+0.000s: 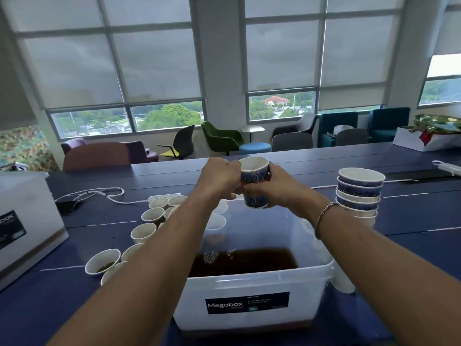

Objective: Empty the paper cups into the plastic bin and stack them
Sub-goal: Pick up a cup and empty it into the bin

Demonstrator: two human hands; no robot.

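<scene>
Both hands meet above the far half of the plastic bin (252, 283), which sits at the near edge of the dark blue table (411, 221) and already holds brown liquid. The left hand (220, 177) and the right hand (277, 184) are each curled around a pair of patterned paper cups: the upper cup (255, 169) sits in, or is being seated into, the lower cup (257, 201); whether it is fully home I cannot tell. Both cups stand close to upright, mouths up and tipped slightly toward the camera, their long axis near vertical over the liquid. To nest them well, I would keep the two axes in line, press straight down with light fingers so the thin walls do not crease, and stay over the bin so that any drips fall inside. The finished stack of cups (359, 193) stands to the right of the bin, leaning a little; the pair probably belongs there. More filled paper cups (147, 231) cluster left of the bin, at least one showing brown liquid, so much remains to be done.
</scene>
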